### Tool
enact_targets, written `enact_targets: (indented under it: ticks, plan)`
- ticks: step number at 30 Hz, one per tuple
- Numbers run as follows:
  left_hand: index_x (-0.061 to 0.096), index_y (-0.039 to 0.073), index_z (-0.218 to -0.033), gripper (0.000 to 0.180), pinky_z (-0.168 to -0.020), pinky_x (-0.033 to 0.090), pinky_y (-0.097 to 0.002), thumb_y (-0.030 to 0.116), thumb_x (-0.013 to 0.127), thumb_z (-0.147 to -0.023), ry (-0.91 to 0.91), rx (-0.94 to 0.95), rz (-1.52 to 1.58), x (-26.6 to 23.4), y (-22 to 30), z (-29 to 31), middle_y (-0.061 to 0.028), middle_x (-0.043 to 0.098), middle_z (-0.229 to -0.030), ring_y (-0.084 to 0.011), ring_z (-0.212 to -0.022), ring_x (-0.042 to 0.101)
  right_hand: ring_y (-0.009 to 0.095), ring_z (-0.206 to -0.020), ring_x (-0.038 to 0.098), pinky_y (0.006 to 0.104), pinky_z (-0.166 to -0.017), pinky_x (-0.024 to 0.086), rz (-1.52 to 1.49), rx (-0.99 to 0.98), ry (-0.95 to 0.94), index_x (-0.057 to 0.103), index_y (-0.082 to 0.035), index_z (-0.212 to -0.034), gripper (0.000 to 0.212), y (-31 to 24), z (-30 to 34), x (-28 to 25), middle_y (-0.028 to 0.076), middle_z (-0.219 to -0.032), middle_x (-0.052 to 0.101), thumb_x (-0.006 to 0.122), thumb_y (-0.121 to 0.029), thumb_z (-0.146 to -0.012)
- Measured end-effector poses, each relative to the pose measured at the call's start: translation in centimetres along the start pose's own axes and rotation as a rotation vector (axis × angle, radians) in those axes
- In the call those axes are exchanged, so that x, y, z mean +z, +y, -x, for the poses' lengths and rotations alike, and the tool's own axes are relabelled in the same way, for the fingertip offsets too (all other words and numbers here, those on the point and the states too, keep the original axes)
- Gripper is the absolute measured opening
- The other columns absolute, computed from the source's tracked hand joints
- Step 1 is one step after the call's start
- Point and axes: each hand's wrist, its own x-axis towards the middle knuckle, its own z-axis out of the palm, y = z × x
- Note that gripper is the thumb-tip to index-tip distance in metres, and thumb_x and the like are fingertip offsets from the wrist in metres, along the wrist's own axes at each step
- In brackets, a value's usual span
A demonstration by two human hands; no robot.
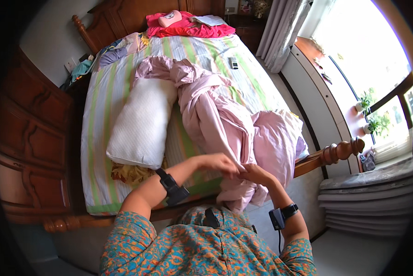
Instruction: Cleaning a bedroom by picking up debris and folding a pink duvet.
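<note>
The left hand and right hand are meeting close together, both pinching the same edge of a pale lilac duvet cover. The cover is lying bunched and twisted in soft, crumpled folds, stretching from the hands up along the bed and spilling over its foot. Just to its left a white quilted pillow is resting on the green-striped sheet. A carved wooden footboard is running beside the right hand.
</note>
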Motion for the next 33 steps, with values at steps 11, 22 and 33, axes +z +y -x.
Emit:
enact_targets:
  ticks: [11, 22, 33]
  plan:
    - [0.019, 0.010, -0.138, 0.101, -0.104, 0.022, -0.0428, 0.034, 0.077, -0.058, 1.424, -0.196, -0.809, -18.2, -9.1, -1.2, -0.0251, 0.023, -0.137, -0.0382, -0.127, 0.023, 0.022, -0.078, 0.056, 0.0319, -0.073, 0.043, 0.028, 0.054, -0.320, 0.058, -0.003, -0.100, 0.030, -4.2, 9.0, 0.4, 0.014, -0.085, 0.060, 0.060, -0.028, -0.082]
    - [0.044, -0.003, -0.118, 0.048, -0.081, 0.044, -0.0367, 0.009, 0.050, -0.072, 1.312, 0.192, -0.068, -23.3, 1.4, -5.9, -0.0162, 0.053, -0.110, -0.0238, -0.096, 0.053, 0.009, -0.083, 0.054, 0.0231, -0.074, 0.044, -0.543, 0.257, 0.510, 0.057, 0.003, -0.105, 0.031, 4.2, 13.7, -5.0, 0.002, -0.092, 0.060, 0.058, -0.016, -0.081]
    - [0.056, 0.002, -0.110, 0.029, -0.076, 0.046, -0.0292, 0.011, 0.052, -0.082, 1.848, 0.946, -1.166, -15.6, 27.6, 28.6, -0.0114, 0.059, -0.105, -0.0190, -0.094, 0.057, 0.011, -0.083, 0.052, 0.0220, -0.077, 0.042, -0.479, -0.442, 1.053, 0.053, 0.000, -0.115, 0.031, -11.7, -0.8, -14.1, 0.006, -0.092, 0.061, 0.046, -0.006, -0.086]
